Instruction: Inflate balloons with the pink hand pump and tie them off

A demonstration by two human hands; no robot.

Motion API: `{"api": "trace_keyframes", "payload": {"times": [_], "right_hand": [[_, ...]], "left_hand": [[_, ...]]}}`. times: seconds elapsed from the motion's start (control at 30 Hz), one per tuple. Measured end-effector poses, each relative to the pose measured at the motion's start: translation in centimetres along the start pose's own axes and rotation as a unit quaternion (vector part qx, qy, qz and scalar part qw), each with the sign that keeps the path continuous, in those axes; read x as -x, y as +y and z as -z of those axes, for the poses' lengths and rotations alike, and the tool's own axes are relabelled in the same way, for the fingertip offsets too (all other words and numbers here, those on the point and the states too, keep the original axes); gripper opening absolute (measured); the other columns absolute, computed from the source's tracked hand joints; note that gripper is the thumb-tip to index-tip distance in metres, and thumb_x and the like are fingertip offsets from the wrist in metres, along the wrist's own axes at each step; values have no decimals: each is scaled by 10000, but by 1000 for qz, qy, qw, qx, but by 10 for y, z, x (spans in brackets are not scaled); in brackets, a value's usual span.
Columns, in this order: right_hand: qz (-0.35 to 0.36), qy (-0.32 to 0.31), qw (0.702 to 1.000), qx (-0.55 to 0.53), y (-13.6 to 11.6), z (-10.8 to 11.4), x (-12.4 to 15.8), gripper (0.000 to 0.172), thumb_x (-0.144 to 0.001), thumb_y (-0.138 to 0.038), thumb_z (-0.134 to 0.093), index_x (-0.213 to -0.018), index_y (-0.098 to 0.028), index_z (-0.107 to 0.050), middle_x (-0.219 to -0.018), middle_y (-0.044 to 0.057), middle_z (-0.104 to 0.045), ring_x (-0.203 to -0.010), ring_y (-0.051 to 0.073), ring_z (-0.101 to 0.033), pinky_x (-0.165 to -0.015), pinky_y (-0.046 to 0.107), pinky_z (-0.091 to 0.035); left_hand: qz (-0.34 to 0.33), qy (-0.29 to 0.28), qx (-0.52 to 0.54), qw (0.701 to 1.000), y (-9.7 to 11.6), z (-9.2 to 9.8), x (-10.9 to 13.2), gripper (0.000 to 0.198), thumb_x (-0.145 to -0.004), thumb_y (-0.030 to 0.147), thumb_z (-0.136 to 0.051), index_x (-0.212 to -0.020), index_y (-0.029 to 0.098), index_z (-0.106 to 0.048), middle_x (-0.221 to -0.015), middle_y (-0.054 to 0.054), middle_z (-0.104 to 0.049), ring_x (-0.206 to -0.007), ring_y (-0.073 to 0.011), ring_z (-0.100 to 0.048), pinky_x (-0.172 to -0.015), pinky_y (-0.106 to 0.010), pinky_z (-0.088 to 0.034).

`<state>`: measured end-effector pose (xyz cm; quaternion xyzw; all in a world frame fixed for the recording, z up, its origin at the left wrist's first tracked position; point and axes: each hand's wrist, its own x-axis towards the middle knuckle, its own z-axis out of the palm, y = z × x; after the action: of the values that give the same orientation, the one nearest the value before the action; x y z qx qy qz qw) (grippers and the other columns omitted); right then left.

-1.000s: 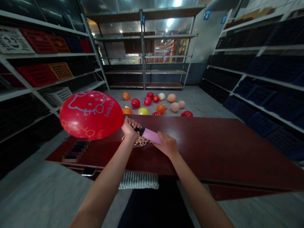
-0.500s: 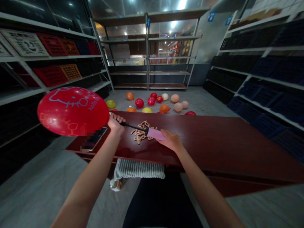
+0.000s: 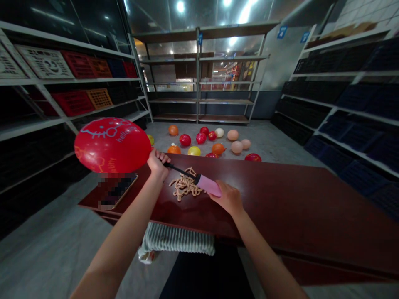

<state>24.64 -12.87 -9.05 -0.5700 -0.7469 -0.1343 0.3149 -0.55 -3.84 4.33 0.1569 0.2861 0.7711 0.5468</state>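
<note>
A large red balloon (image 3: 114,143) with printed cartoon lines and lettering is held above the table's left side. My left hand (image 3: 158,162) is closed around its neck, where the black end of a hand pump goes into my fingers; the join is hidden. The pump (image 3: 209,185) has a black rod and a pink body, tilted down to the right. My right hand (image 3: 229,197) is wrapped around the lower end of the pink body. Under the pump, a pile of thin beige uninflated balloons (image 3: 183,187) lies on the dark red table (image 3: 280,199).
A phone (image 3: 120,192) lies at the table's left end, partly blurred out. On the floor beyond are several inflated balloons (image 3: 201,138). Shelving with crates (image 3: 73,104) stands left, racks (image 3: 198,79) behind, dark crates (image 3: 352,128) right. Ribbed grey fabric (image 3: 181,238) is below the front edge.
The view has shifted a little, so the scene sits lower. The red balloon has moved right in view and looks somewhat smaller. Both hands keep their hold, and the pump tilts more steeply.
</note>
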Motion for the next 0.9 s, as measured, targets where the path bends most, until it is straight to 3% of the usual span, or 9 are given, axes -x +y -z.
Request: {"api": "trace_keyframes", "payload": {"times": [0.27, 0.4, 0.53, 0.9], "right_hand": [[-37, 29, 999, 14, 2, -6, -2, 318, -809, -403, -657, -1045, -191, -634, -855, 52, -735, -730, 205, -691, -616, 282, -410], [-67, 33, 997, 23, 4, -9, -2, 317, -805, -404, -660, -1039, -192, -634, -856, 50, -735, -727, 207, -690, -610, 280, -398], [-65, 30, 997, 20, 3, -9, -3, 356, -795, -418, -676, -1061, -184, -634, -876, 49, -740, -746, 210, -696, -618, 280, -398], [-8, -20, 999, 30, -5, -2, -2, 398, -847, -497, -642, -1116, -203, -619, -929, 52, -737, -812, 201, -691, -642, 272, -384]], "left_hand": [[66, -30, -15, 997, -84, -22, 16, 391, -905, 217, -471, -573, 199, -266, -454, 78, -226, -326, -67, -218, -369, -228, -231], [81, -28, -17, 996, -108, -29, 25, 386, -888, 166, -455, -555, 197, -261, -441, 74, -219, -320, -68, -210, -367, -232, -212], [85, -25, -16, 996, -105, -28, 22, 399, -902, 159, -446, -546, 192, -271, -434, 70, -225, -324, -68, -214, -374, -235, -205], [97, 30, 7, 995, -74, -3, 26, 390, -924, 201, -442, -597, 201, -228, -445, 78, -196, -330, -75, -213, -392, -243, -221]]}}
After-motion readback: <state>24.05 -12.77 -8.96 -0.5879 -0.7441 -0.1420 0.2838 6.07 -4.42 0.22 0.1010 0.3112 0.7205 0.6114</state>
